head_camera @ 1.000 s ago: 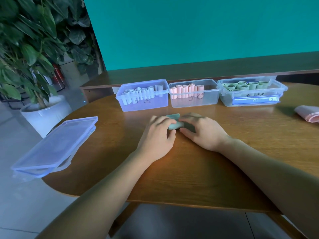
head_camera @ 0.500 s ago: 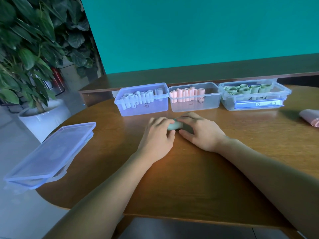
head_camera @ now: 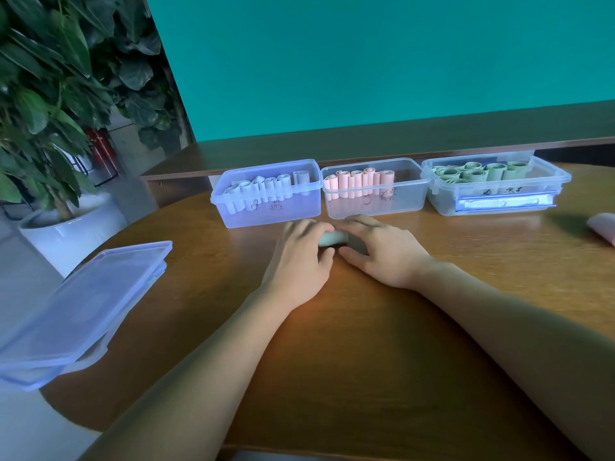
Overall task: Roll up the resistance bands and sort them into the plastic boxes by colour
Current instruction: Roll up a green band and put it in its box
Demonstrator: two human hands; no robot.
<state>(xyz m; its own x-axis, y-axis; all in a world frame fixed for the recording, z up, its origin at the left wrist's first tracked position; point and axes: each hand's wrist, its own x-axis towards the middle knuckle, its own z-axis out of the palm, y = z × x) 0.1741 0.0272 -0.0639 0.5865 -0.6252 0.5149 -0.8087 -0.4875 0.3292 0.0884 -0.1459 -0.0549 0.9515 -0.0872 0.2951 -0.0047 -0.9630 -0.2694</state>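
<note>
We hold a pale green rolled band [head_camera: 332, 237] between both hands, on the table [head_camera: 366, 344] just in front of the far row of boxes. Our left hand [head_camera: 299, 264] grips the left end of the roll: the fingers curl over its top and the thumb lies against its near side. Our right hand [head_camera: 382, 251] grips the right end in the same manner, fingers arched over the roll and thumb on the table surface at its near side. Only the middle section of the roll shows between the two hands.

Three clear plastic boxes stand side by side along the far edge of the table. The left box [head_camera: 269, 212] contains pale blue rolls standing upright. The middle box [head_camera: 376, 204], touching it, contains pink rolls, also upright. The right box [head_camera: 496, 191] contains green rolls, and a flat clear lid shows inside it against the front wall.

Stacked box lids [head_camera: 83, 311] overhang the left edge of the table. A pink band [head_camera: 604, 226] lies at the right edge, partly out of view. A potted plant [head_camera: 50, 111] stands on the floor beyond the far left corner.
</note>
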